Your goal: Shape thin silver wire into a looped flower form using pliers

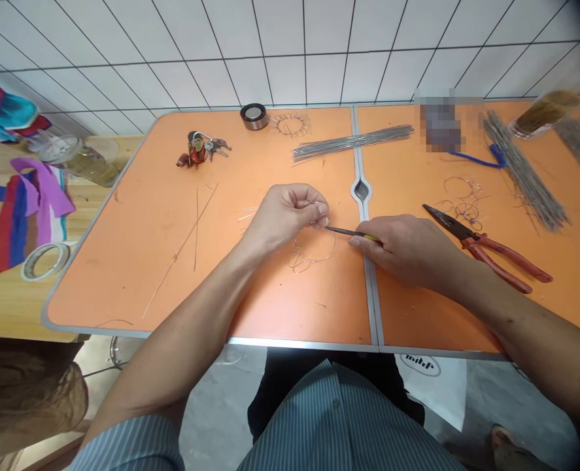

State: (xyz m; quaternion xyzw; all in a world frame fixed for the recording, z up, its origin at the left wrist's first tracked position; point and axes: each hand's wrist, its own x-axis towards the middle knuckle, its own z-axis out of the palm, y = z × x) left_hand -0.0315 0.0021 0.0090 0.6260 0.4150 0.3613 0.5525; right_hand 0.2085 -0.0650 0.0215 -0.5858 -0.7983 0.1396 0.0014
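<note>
My left hand [292,212] is closed, its thumb and fingers pinching a thin wire loop [335,242] over the table. My right hand [402,245] is wrapped round a slim pointed tool [341,230] with dark jaws and a bit of yellow at the grip; most of it is hidden in the palm, but it looks like needle-nose pliers. Its tip meets the wire at my left fingertips. Below them, a small tangle of bent wire [300,265] shows against the orange table [270,304].
Red-handled pliers [483,245] lie right of my right hand, near curled wires [466,209]. Bundles of straight wire [353,142] [528,173] lie farther back. Keys [214,147], a tape roll [254,116] and loose wires [182,245] are left. A metal seam [368,288] crosses the table.
</note>
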